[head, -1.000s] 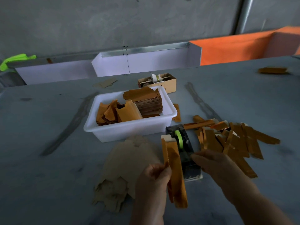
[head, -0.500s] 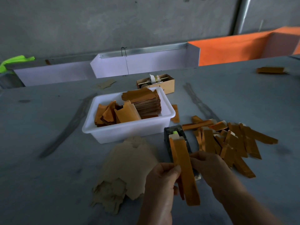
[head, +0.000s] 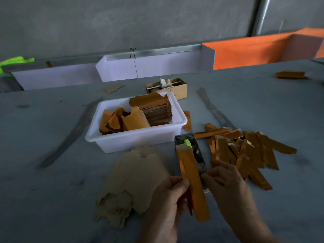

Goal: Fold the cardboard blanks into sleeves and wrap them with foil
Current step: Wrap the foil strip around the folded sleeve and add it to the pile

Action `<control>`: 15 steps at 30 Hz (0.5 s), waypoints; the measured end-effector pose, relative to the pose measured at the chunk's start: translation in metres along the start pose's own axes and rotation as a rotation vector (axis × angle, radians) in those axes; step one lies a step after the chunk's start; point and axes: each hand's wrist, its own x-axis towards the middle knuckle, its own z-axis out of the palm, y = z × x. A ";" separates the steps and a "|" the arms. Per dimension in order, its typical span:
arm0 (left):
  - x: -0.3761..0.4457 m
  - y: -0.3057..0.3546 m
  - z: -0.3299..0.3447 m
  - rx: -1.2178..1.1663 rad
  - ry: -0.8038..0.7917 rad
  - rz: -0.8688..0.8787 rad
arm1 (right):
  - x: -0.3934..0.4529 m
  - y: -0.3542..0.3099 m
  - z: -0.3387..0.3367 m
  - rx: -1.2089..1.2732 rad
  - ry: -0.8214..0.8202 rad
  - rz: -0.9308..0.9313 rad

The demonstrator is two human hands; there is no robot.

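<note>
Head view: left hand [head: 168,199] gripping foil-wrapped sleeve [head: 192,183]; right hand [head: 226,183] fingers pinching its 3 o'clock edge, above tape dispenser [head: 192,149].

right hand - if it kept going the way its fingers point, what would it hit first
The right hand points left toward the orange sleeve held by the left hand, so it would likely meet the sleeve's edge first; the tape dispenser sits just beyond, depth unclear.

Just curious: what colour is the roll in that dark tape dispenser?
Bright yellow-green roll in the tape dispenser, head view.
</note>
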 end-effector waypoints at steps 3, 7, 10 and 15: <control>-0.001 0.000 -0.003 -0.022 -0.031 0.019 | -0.003 0.004 0.004 -0.034 0.037 -0.022; -0.004 0.005 0.001 0.129 -0.047 0.144 | -0.006 0.005 0.009 -0.013 0.047 0.012; -0.004 0.009 0.007 0.262 -0.057 0.223 | -0.009 0.006 0.011 0.055 0.061 0.039; -0.006 0.014 0.011 0.373 -0.091 0.211 | -0.012 0.007 0.015 0.047 0.090 0.025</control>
